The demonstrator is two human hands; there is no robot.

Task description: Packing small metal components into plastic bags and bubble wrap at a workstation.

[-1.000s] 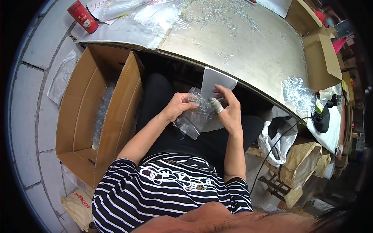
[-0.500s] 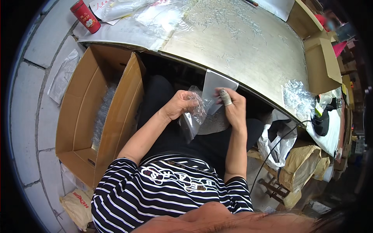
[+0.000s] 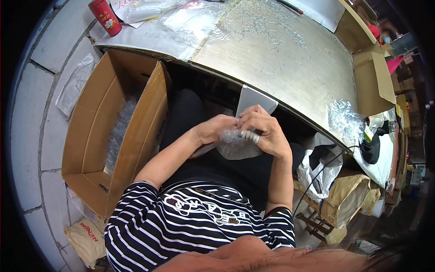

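Observation:
Over my lap, both hands meet on a clear plastic bag (image 3: 230,136) that is partly blurred. My left hand (image 3: 216,128) is closed on its left side, and a loose part of the plastic trails down beneath that wrist. My right hand (image 3: 265,131), with pale wrapping on a finger, pinches at the bag's upper right part. Whatever may be inside the bag is too smeared to make out. Just beyond the hands, a grey-white sheet (image 3: 256,100) hangs at the table's edge.
A tall cardboard box (image 3: 118,170) holding clear plastic packets (image 3: 121,131) stands at my left. Small metal pins (image 3: 272,29) lie scattered over the metal-topped table (image 3: 312,81), with a shiny heap (image 3: 346,115) at its right. A red canister (image 3: 105,18) stands far left; a black cable (image 3: 317,174) hangs at right.
My right hand has moved left and in against my left hand, closing on the bag. The bag, spread out before, is now bunched between both hands.

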